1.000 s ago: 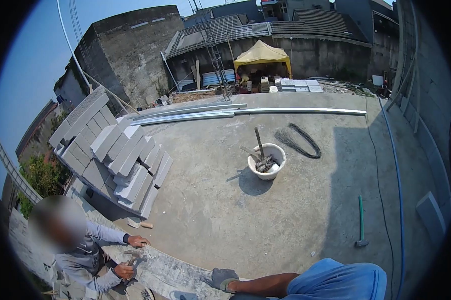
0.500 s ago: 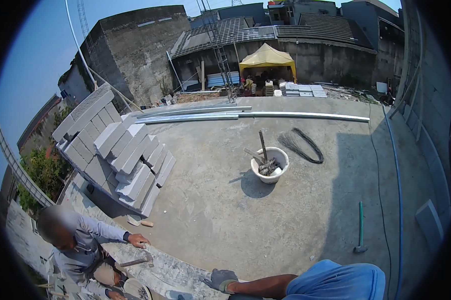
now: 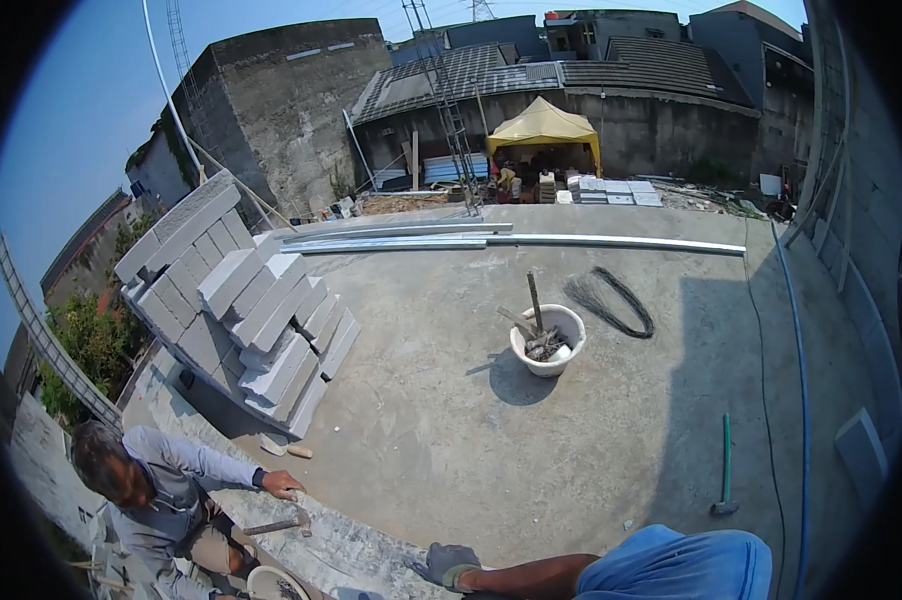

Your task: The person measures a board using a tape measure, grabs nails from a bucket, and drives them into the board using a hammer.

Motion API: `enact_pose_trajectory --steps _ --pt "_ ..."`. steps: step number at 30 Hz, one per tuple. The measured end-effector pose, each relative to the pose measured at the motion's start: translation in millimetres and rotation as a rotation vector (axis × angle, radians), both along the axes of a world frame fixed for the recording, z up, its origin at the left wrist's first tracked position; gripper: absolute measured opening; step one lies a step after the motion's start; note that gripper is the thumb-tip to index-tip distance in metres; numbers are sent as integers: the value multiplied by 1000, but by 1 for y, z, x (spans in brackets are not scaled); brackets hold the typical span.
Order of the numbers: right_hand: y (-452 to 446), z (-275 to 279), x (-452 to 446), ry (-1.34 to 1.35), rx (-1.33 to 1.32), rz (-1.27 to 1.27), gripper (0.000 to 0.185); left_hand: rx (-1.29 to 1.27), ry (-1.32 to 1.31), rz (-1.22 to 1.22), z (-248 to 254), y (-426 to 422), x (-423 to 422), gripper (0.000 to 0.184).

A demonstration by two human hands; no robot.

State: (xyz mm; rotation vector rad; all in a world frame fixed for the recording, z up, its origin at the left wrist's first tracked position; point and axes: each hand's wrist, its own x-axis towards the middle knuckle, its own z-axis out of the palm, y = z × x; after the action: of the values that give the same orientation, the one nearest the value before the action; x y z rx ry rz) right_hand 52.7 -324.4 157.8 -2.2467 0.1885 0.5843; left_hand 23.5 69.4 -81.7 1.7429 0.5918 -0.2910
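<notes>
A round white plastic bucket [image 3: 542,368] stands on the bare grey concrete floor [image 3: 451,420], holding rough grey clumps, a pale piece near its rim, a dark upright stick [image 3: 535,300] and a pale flat strip [image 3: 517,320] that leans out over the side. Its wall hides the bottom of the load. A second pale, round container [image 3: 255,580] sits at the lower left, cut by the picture's edge; the grey matter inside is too small to identify.

The right hand [image 3: 449,565], in a dark grey glove, touches the long, grey, mortar-smeared ledge [image 3: 356,556] at its near end; whether its fingers are curled or straight I cannot tell. The left hand is out of view, so its fingers cannot be told. On the ledge lies a hammer with a brown handle [image 3: 281,524], close to the bare hand [image 3: 283,485] of a co-worker in a grey long-sleeved top.

A stepped stack of pale grey blocks [image 3: 241,310] blocks part of the floor at left, with a wooden-handled trowel [image 3: 286,447] near its foot. Beyond the bucket lie a black wire coil [image 3: 631,318] and long silvery metal bars [image 3: 611,241]; a green-handled hammer [image 3: 727,465] and a blue hose [image 3: 804,420] lie at right
</notes>
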Motion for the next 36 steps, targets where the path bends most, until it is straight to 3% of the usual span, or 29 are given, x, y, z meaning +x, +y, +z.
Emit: enact_pose_trajectory --steps 1,4,14,22,25,26,27,28,29,31,32,34,36 --pt "8 -17 2 -29 -47 -13 84 -362 17 336 -1 -1 -1 48" --pt "14 -40 4 -39 -77 -21 83 -337 31 326 7 -2 0 47" --pt "19 -37 2 -64 -135 -23 80 -327 -41 259 41 -14 19 42" --pt "23 -12 2 -21 -188 -18 75 -446 -30 306 107 -69 5 43" --pt "36 -23 3 -20 -250 -31 80 -721 -210 219 112 -71 -3 61" --pt "39 -32 2 -69 -309 -28 76 -870 -168 280 125 -82 -9 57" --pt "40 -27 2 -46 -282 -29 75 -695 -220 274 105 -73 -11 64" --pt "43 -35 4 -72 -317 -33 73 -917 -184 342 90 -69 -9 63" --pt "44 -32 4 -82 -315 -46 70 -929 -192 357 130 -83 -11 62" --pt "46 -51 6 -133 -356 -66 65 -1188 -193 360 91 -70 -8 60" --pt "47 -50 7 -131 -372 -71 59 -1169 -195 398 58 -62 -9 61" --pt "49 -54 6 -163 -391 -85 52 -1211 -121 442 146 -87 -19 64" --pt "52 -58 6 -156 -407 -83 50 -1260 -111 349 111 -77 -27 63"
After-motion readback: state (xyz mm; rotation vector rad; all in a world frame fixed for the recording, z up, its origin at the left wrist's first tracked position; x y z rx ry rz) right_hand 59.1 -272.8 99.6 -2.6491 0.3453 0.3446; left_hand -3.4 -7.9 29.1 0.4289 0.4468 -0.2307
